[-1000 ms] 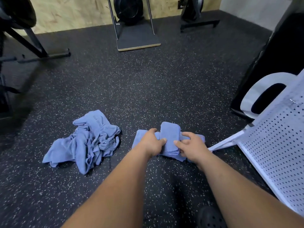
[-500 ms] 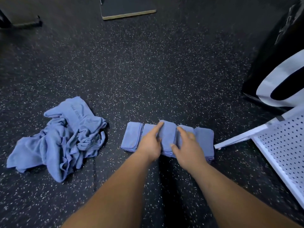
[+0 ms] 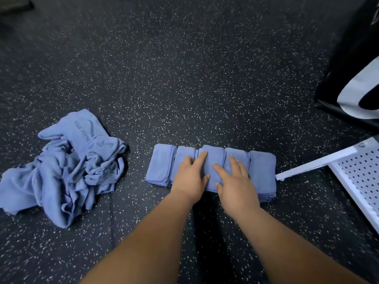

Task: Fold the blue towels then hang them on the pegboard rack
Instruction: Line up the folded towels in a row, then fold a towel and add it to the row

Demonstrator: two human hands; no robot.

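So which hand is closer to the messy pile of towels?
Left. The left hand rests flat on the row of folded towels, on the side toward the messy pile. The right hand lies beside it, farther from the pile.

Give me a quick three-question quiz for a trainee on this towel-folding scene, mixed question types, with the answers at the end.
1. True or false: the left hand and the right hand both lie with straight fingers on the row of folded blue towels.
2. Multiple choice: where is the crumpled blue towel pile relative to that row? A) to its left B) to its right C) on top of it
3. Fill in: the number of towels hanging on the visible part of the white pegboard rack is ____.

Key: 1 true; 2 A; 3 zero.
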